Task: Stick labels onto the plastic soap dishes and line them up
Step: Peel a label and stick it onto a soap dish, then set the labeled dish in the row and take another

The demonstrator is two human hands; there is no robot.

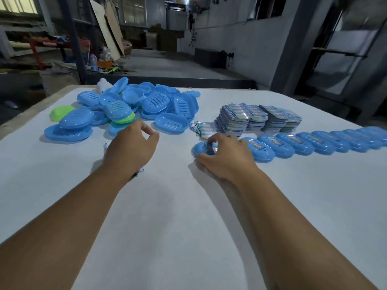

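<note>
Head view, only one I've got. My right hand is right of centre, fingers curled down over a blue dish that sits flat on the surface. The grip is pinching a shiny label against the dish top, thumb tucked at the near rim. That dish is the near, left end of the row, which runs off toward the right edge; each dish there overlaps the next and carries a label.

My left hand is left of centre, fingers loosely curled with thumb and forefinger close together. I can't see anything between them. A bit of printed sheet shows under that hand, mostly hidden.

Handling, as I judge it: the dish is a thin moulded plastic shell, so light, stiff and a bit slick. It will skate on the surface if pressed off-centre. I'd pin it by the rim and press the label from the middle outward. The label looks like thin film, floppy, best taken by an edge.

Looks: oval, glossy blue, slotted and dotted with drain holes. The unlabelled pile is upper left, a few green ones mixed in. Label stacks sit upper right of centre, with loose labels just left of them.
</note>
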